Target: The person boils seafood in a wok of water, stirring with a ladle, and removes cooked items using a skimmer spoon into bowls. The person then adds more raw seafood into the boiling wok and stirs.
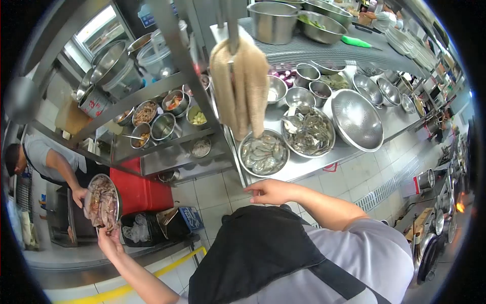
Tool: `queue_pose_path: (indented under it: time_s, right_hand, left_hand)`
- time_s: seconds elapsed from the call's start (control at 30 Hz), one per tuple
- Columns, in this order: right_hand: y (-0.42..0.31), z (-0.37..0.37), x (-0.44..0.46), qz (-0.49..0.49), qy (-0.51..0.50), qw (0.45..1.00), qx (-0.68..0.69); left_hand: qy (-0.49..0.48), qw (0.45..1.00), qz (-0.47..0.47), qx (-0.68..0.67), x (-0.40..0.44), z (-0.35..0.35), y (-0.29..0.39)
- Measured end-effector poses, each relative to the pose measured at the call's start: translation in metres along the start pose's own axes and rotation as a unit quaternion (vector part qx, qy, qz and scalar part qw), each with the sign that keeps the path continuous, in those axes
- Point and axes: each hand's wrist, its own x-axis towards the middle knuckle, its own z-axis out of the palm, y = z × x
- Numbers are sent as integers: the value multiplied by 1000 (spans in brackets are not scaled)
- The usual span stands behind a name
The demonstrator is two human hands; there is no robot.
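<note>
At the left, my left hand grips the near rim of a steel bowl with its thumb over the edge. The bowl is filled with squid and is tilted toward me. A co-worker's hand touches the bowl's far left side. My right hand hovers just off the front edge of the steel counter, empty, its fingers stretched leftward and partly bent. Nearest to it on the counter are a bowl of shrimp and a bowl of cut crab or similar shellfish.
A steel colander rests at the counter's edge. Cloths hang from a post. Shelves at left carry several food bowls. A red bin and a black crate stand below. A yellow rail crosses lower left; a flame burns far right.
</note>
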Motion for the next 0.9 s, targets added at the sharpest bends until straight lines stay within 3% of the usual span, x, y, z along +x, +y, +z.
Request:
queue_pose_path:
  time_s: [0.27, 0.43, 0.73, 0.9]
  right_hand:
    - [86, -43, -109, 45, 84, 992, 87]
    - [111, -73, -169, 130, 146, 969, 149]
    - [111, -88, -193, 75, 186, 966, 161]
    - [93, -111, -164, 40, 297, 940, 165]
  left_hand:
    - [-18, 997, -80, -4, -118, 63, -75]
    - [-109, 988, -108, -5, -179, 109, -125]
    - [-265, 951, -160, -3, -258, 233, -170]
    - [-354, 917, -177, 41, -267, 299, -208]
